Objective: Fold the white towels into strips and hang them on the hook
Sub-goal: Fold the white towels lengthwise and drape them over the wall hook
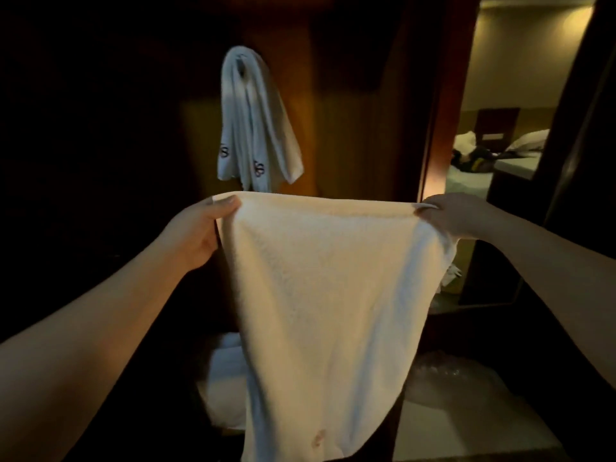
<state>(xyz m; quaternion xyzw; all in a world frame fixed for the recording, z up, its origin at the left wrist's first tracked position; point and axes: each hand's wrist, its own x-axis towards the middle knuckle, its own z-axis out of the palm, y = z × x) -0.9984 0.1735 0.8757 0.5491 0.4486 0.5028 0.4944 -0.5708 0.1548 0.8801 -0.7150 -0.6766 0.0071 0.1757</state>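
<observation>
Our left hand [200, 228] and right hand [446, 215] pinch the white towel's [316, 278] top corners. We should bring the edges together evenly.

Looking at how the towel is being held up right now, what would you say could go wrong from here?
1. The left hand and right hand pinch only the top corners of the spread towel, so a corner may slip during folding.
2. Its lower part hangs down among white items below, and it might drag on them.
3. The hook is already covered by a hung towel; adding another might crowd it or knock that one off.
</observation>
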